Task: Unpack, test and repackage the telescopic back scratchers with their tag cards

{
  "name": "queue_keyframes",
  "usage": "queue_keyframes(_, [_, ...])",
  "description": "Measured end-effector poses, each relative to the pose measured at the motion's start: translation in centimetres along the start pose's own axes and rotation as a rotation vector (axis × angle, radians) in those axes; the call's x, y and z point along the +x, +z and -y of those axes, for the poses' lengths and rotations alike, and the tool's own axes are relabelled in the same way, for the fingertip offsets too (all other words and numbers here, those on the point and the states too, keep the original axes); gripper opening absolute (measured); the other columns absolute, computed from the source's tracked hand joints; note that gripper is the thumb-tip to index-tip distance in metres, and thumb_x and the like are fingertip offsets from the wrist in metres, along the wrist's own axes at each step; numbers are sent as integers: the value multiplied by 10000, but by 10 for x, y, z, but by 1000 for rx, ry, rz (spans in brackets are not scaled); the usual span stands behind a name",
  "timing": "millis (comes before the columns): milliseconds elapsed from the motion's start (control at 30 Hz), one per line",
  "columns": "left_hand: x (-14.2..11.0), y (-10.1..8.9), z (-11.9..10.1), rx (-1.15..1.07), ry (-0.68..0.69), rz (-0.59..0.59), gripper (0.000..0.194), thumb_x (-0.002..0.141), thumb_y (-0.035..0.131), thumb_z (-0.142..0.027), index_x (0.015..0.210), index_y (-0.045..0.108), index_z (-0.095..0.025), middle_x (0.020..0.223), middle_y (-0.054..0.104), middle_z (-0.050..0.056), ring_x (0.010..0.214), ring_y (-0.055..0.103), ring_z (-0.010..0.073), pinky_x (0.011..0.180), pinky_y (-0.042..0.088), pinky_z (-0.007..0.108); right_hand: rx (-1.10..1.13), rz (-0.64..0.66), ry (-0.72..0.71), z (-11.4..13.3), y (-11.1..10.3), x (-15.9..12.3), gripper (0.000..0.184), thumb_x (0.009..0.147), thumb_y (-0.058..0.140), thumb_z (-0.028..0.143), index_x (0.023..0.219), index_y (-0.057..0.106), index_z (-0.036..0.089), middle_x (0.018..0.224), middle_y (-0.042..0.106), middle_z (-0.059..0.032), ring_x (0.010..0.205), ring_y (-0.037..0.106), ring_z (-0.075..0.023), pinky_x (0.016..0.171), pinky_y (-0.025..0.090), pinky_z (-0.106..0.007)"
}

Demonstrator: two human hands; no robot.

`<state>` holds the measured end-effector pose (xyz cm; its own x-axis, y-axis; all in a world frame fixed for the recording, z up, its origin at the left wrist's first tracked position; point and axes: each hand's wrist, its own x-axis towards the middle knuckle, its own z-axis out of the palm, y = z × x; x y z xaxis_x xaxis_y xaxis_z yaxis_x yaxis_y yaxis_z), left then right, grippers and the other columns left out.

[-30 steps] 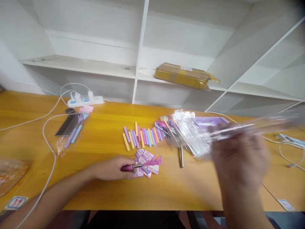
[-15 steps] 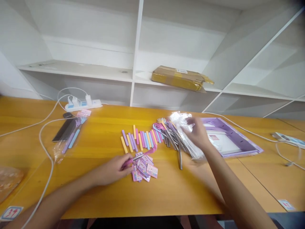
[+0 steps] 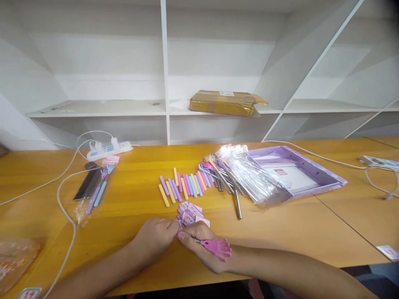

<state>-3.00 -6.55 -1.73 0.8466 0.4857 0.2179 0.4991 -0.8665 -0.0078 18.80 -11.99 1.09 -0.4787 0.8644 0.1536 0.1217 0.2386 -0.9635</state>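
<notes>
Both of my hands are closed on one pink back scratcher (image 3: 217,248) near the front of the table. My left hand (image 3: 158,237) wraps round its handle end, which the fingers mostly hide. Round the shaft is my right hand (image 3: 201,245), with a bit of metal rod and the hand-shaped pink head sticking out toward the right. Just behind my hands lies a pile of pink and purple cards (image 3: 190,212), partly covered by them. Farther back are several pastel handle tubes (image 3: 187,185) in a rough row. Metal-shafted back scratchers (image 3: 229,178) are heaped beside them.
Clear plastic bags (image 3: 240,162) overlap a purple tray-like box (image 3: 330,185) on the right. At left, two back scratchers (image 3: 98,193) lie in clear plastic near a power strip (image 3: 110,150) with white cables. A taped cardboard box (image 3: 222,102) sits on the shelf.
My right hand has come from the plastic bags to the back scratcher and closed on it. My left hand has moved slightly nearer me, and the scratcher head now points right.
</notes>
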Motion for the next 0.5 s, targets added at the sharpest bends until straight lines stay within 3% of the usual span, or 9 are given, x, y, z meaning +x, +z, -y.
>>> queue_keyframes(267, [12,-15,-1,128,121,-211,328,1038,450,-93,763,592,-200,605,602,11,511,582,189,487,376,303,-102,-74,48,9,-4,-24,558,1061,512,539,645,301,234,616,268,39,538,260,-124,529,228,-320])
queue_keyframes(367, [13,-15,1,126,128,-212,328,1037,448,-92,765,599,-195,623,607,17,529,582,189,481,364,303,-149,-77,33,15,-8,-28,547,1095,441,518,658,276,232,620,257,42,560,259,-121,549,232,-319])
queue_keyframes(500, [13,-11,0,81,107,-130,322,1060,436,-135,804,622,-191,655,624,28,566,583,181,501,387,283,-162,-60,30,20,-13,-32,561,1105,413,546,668,260,229,635,239,43,575,247,-115,548,224,-306])
